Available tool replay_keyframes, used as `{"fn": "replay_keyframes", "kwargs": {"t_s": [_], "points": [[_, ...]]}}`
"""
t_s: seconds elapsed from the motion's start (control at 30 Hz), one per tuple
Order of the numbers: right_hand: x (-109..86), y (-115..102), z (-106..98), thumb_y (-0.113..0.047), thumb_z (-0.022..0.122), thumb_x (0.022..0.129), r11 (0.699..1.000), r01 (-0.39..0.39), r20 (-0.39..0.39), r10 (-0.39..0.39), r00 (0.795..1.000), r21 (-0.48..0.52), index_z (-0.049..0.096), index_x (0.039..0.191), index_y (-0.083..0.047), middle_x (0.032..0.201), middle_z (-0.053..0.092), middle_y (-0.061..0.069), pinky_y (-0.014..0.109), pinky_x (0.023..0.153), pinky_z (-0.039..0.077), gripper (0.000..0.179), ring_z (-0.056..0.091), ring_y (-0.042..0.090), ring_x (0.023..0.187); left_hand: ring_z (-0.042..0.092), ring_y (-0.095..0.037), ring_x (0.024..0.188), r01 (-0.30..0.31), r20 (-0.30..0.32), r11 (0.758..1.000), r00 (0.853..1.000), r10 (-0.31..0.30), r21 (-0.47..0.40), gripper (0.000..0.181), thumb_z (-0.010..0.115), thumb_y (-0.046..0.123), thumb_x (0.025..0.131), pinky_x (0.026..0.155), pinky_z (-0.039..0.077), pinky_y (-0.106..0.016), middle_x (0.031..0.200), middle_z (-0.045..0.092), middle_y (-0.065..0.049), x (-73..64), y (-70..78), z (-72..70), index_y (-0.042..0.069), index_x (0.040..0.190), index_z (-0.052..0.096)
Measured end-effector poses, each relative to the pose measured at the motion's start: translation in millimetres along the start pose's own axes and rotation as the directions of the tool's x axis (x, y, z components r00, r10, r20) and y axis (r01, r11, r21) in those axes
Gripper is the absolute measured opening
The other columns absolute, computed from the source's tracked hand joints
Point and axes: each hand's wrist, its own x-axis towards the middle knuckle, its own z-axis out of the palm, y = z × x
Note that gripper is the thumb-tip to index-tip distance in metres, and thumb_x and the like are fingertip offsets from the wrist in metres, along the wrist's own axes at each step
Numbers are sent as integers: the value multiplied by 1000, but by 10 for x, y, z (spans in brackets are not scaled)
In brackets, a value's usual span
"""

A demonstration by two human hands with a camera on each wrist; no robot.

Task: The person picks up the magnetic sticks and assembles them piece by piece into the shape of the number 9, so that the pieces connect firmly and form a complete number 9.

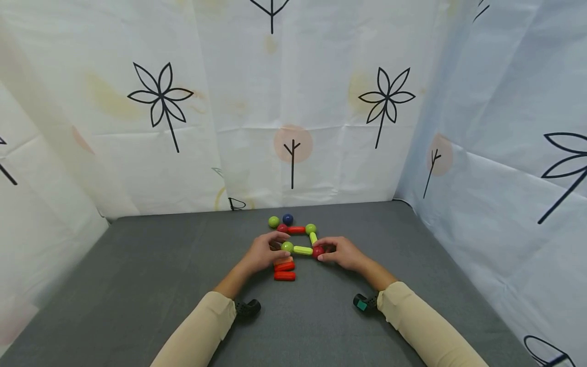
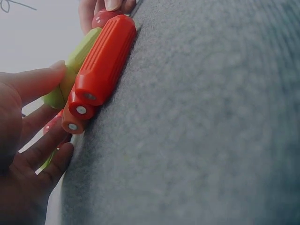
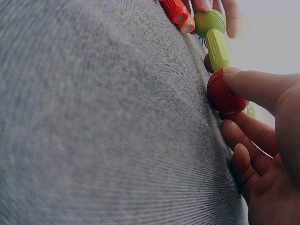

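My left hand (image 1: 261,252) pinches a green ball (image 1: 287,247) between thumb and fingers. My right hand (image 1: 345,253) grips a red ball (image 3: 227,93), thumb on its near side. A yellow-green rod (image 1: 302,250) spans these two balls. From the right-hand red ball, a second yellow-green rod (image 1: 313,238) runs back to another green ball (image 1: 311,228). A red rod (image 1: 296,230) links that one to a second red ball (image 1: 282,229) at the back left. In the left wrist view, ribbed red rods (image 2: 108,58) and an orange rod (image 2: 72,123) lie beside the left hand, with metallic discs in their ends.
Behind the joined pieces stand a loose-looking green ball (image 1: 273,221) and a dark blue ball (image 1: 287,219). Dark grey cloth covers the table (image 1: 183,275). White patterned curtains (image 1: 220,102) hang along the back and sides. Each wrist wears a black camera strap (image 1: 248,308).
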Motion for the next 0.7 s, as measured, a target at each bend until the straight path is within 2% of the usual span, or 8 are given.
{"fn": "replay_keyframes", "kwargs": {"t_s": [0.17, 0.27, 0.4, 0.5, 0.7], "points": [[-1, -5, 8, -15, 73, 88, 1000, -3, 1, 3, 1000, 0, 68, 120, -8, 101, 65, 3, 34, 76, 47, 33, 56, 19, 88, 63, -18, 97, 27, 24, 1000, 999, -27, -16, 46, 79, 18, 83, 83, 51, -39, 111, 67, 0, -24, -31, -34, 11, 125, 63], [-3, 2, 11, -16, 73, 88, 1000, -10, -2, 10, 1000, -7, 68, 120, -9, 101, 64, 2, 34, 76, 47, 33, 55, 18, 88, 63, -18, 95, 48, 32, 999, 998, -48, -12, 46, 80, 17, 82, 80, 52, -37, 109, 67, 0, -65, -30, -66, 12, 125, 63], [-6, 2, 13, -16, 73, 88, 1000, -8, -3, 8, 1000, -7, 68, 120, -9, 100, 64, 2, 34, 75, 47, 33, 55, 18, 87, 61, -16, 87, 22, 57, 1000, 998, -23, 21, 47, 81, 17, 81, 73, 51, -34, 100, 65, 1, -123, -52, -116, 11, 125, 63], [-6, -2, 10, -16, 73, 88, 1000, -5, -2, 5, 1000, 0, 68, 120, -9, 100, 64, 3, 34, 74, 47, 33, 55, 19, 87, 58, -15, 82, 15, 99, 999, 995, -19, 42, 47, 79, 17, 82, 70, 49, -33, 93, 64, 3, -148, -64, -155, 12, 126, 62], [-6, -3, 3, -16, 74, 88, 1000, -9, -6, 9, 1000, 0, 68, 120, -9, 100, 64, 3, 34, 74, 47, 33, 55, 19, 87, 60, -14, 83, 31, 142, 998, 989, -38, 57, 42, 76, 15, 85, 69, 49, -32, 90, 66, 5, -172, -55, -205, 13, 125, 62]]}}
